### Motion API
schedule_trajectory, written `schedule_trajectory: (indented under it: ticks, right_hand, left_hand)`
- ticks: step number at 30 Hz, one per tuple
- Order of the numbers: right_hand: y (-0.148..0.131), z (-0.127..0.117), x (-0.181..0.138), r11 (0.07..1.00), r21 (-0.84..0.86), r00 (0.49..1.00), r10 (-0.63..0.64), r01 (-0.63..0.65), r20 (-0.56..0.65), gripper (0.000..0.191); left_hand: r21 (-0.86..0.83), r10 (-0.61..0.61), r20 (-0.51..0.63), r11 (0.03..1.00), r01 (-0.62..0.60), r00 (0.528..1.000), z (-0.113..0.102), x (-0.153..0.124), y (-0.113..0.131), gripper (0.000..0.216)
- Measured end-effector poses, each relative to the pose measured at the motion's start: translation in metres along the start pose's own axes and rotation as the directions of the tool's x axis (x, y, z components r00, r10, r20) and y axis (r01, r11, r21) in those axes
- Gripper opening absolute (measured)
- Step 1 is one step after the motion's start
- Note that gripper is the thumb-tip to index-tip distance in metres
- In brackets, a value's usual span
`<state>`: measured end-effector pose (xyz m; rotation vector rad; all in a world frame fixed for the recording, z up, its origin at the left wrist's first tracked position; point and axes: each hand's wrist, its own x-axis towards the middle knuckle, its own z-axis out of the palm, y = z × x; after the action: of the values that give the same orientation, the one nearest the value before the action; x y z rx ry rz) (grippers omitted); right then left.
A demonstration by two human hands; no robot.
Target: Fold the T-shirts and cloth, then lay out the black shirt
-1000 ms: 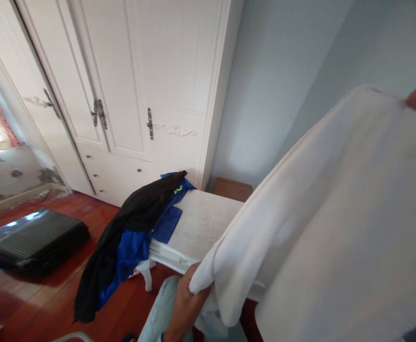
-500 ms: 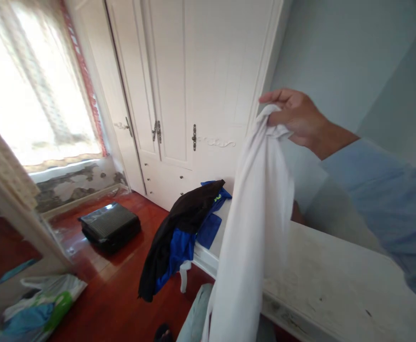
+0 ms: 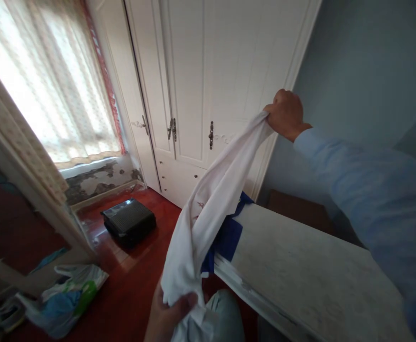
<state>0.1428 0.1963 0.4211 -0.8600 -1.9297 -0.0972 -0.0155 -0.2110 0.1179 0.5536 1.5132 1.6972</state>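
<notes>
A white garment [image 3: 211,204] stretches diagonally between my two hands. My right hand [image 3: 285,115], raised in front of the wardrobe, is closed on its upper end. Low in the view, my left hand [image 3: 167,316] is closed on the lower end, near my knee. The cloth hangs over the left end of a white table top [image 3: 300,270], where a blue garment [image 3: 227,235] lies partly hidden behind it.
A white wardrobe [image 3: 200,85] with metal handles stands ahead. A black suitcase [image 3: 129,221] lies on the red wooden floor. A plastic bag [image 3: 65,297] sits at lower left near a white frame. A curtained window [image 3: 43,85] is on the left.
My left hand has come back up and gripped the lower end of the white garment, which now stretches between both hands. My right hand closed into a fist and the view shifted right.
</notes>
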Motion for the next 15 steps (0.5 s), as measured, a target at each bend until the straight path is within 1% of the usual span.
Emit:
schedule_trajectory:
  ticks: [1,2,3,4,5,6,8,9,11,13,15]
  right_hand:
    - [0.006,0.009,0.008,0.995,-0.087,0.999,0.04,-0.038,0.022,0.035]
    - [0.013,0.018,0.016,0.982,-0.165,0.994,0.1,-0.092,0.039,0.036]
    - [0.021,0.027,0.023,0.961,-0.224,0.984,0.174,-0.162,0.038,0.037]
    - [0.029,0.037,0.031,0.938,-0.248,0.966,0.258,-0.244,0.025,0.037]
    - [0.037,0.047,0.038,0.915,-0.228,0.94,0.342,-0.334,-0.001,0.036]
    - [0.045,0.058,0.045,0.892,-0.165,0.906,0.421,-0.42,-0.029,0.034]
    - [0.062,0.082,0.053,0.837,0.049,0.836,0.547,-0.545,-0.053,0.027]
    - [0.071,0.095,0.055,0.801,0.159,0.805,0.591,-0.577,-0.056,0.024]
    - [0.089,0.122,0.051,0.746,0.298,0.763,0.642,-0.596,-0.079,0.02]
    - [0.11,0.151,0.037,0.718,0.341,0.738,0.668,-0.607,-0.093,0.022]
    - [0.131,0.178,0.015,0.687,0.369,0.728,0.684,-0.626,-0.038,0.025]
  left_hand:
    - [-0.028,-0.009,-0.019,1.0,0.008,1.0,0.004,0.015,0.008,0.074]
    - [-0.037,0.01,-0.048,0.999,-0.012,0.999,0.009,0.029,0.017,0.076]
    - [-0.023,0.061,-0.087,0.998,-0.064,0.994,0.013,0.043,0.025,0.076]
    - [0.022,0.142,-0.124,0.99,-0.14,0.982,0.016,0.057,0.033,0.075]
    - [0.071,0.228,-0.157,0.973,-0.22,0.961,0.019,0.07,0.039,0.075]
    - [0.118,0.302,-0.183,0.952,-0.284,0.936,0.021,0.082,0.044,0.073]
    - [0.183,0.381,-0.226,0.92,-0.345,0.896,0.022,0.102,0.047,0.069]
    - [0.197,0.386,-0.24,0.918,-0.345,0.891,0.022,0.111,0.046,0.068]
    - [0.204,0.347,-0.251,0.932,-0.301,0.904,0.02,0.126,0.04,0.067]
    - [0.189,0.262,-0.221,0.957,-0.222,0.939,0.017,0.137,0.026,0.07]
    - [0.175,0.173,-0.171,0.974,-0.142,0.97,0.01,0.145,0.007,0.074]
